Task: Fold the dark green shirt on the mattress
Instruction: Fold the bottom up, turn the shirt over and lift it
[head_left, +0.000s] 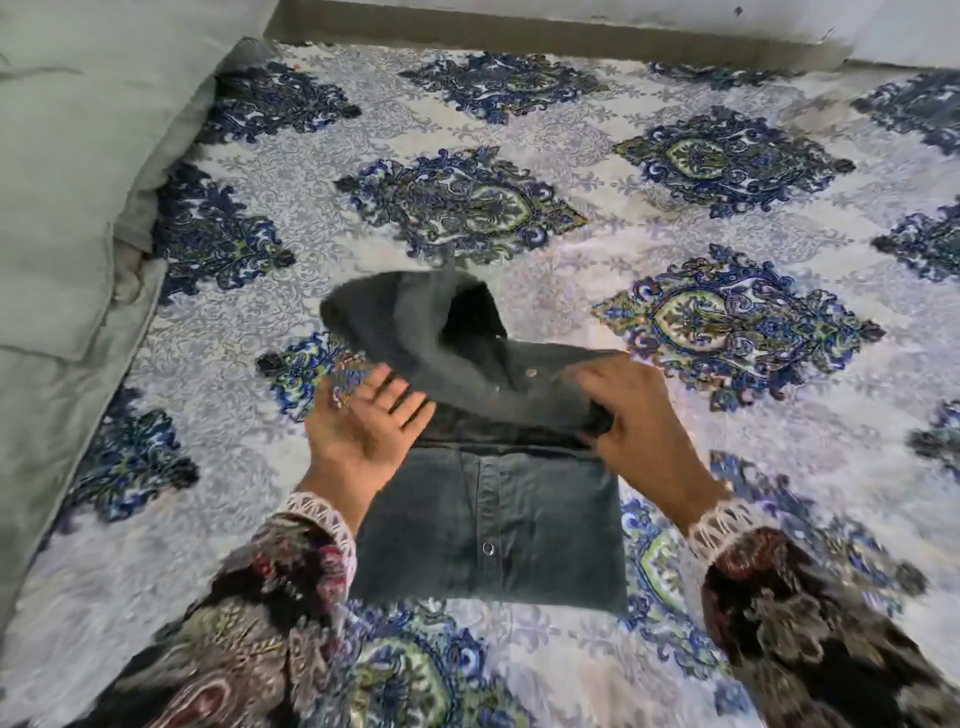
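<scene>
The patterned mattress (623, 234) carries the dark green shirt (493, 525), partly folded, near its front edge. Over the shirt, the right hand (639, 421) grasps the raised upper flap; the left hand (363, 421) lies spread, palm up, fingers beneath that flap.

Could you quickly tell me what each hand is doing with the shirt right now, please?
Left hand: open, palm up under the raised flap of the dark green shirt.
Right hand: grips the flap's edge.

Dark green shirt (493, 525) half-folded on the mattress (675, 234); far part lifted.
</scene>
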